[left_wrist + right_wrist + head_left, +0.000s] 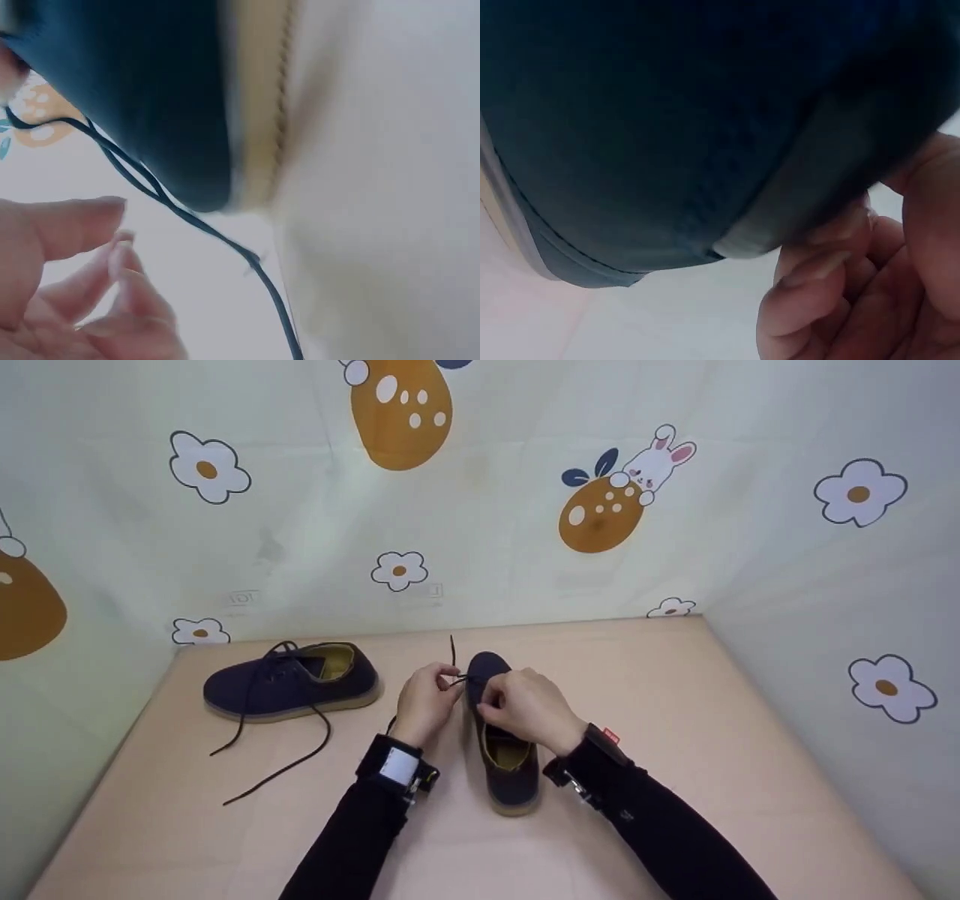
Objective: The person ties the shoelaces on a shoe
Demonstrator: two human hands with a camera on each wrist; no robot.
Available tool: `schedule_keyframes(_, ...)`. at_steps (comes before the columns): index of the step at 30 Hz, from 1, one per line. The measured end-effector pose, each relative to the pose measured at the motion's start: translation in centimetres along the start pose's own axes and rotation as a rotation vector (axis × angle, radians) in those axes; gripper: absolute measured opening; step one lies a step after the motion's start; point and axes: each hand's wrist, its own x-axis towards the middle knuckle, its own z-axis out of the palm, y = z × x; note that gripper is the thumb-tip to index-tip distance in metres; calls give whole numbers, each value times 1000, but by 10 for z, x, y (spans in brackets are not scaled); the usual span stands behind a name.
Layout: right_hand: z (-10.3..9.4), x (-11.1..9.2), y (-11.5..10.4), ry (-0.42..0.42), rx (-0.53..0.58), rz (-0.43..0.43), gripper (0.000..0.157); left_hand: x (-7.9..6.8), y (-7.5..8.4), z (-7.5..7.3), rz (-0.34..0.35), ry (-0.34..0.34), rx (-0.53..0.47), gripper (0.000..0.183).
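Observation:
A dark navy shoe [511, 780] with a tan sole stands in front of me, toe pointing away. My right hand [531, 706] is over its lacing, fingers curled and thumb bent in, pinching the dark shoelace [112, 150]; the pinch itself is mostly hidden. In the right wrist view, those curled fingers [810, 292] show beside the shoe's upper. My left hand [427, 701] is just left of the toe. Its thumb and fingertips [82, 225] are bent toward each other with a small gap, close to the lace, which runs past them.
A second navy shoe [255, 690] lies at the left, toe leftward, its loose laces [300, 761] trailing over the beige table surface [675, 810]. Behind and at both sides hangs a pale curtain [495, 510] printed with flowers and rabbits.

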Motion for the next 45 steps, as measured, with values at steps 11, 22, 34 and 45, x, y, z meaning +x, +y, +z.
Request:
schedule_keyframes(11, 3, -5, 4, 21, 126, 17, 10, -2, -9, 10, 111, 1, 123, 28)
schedule_keyframes(22, 3, -6, 5, 31, 171, 29, 10, -1, -6, 10, 127, 33, 189, 6)
schedule_keyframes(34, 2, -7, 8, 37, 181, 37, 11, 2, 0, -10, 141, 44, 137, 6)
schedule_keyframes(45, 0, -7, 9, -1, 206, 30, 11, 4, 3, -17, 193, 37, 96, 8)
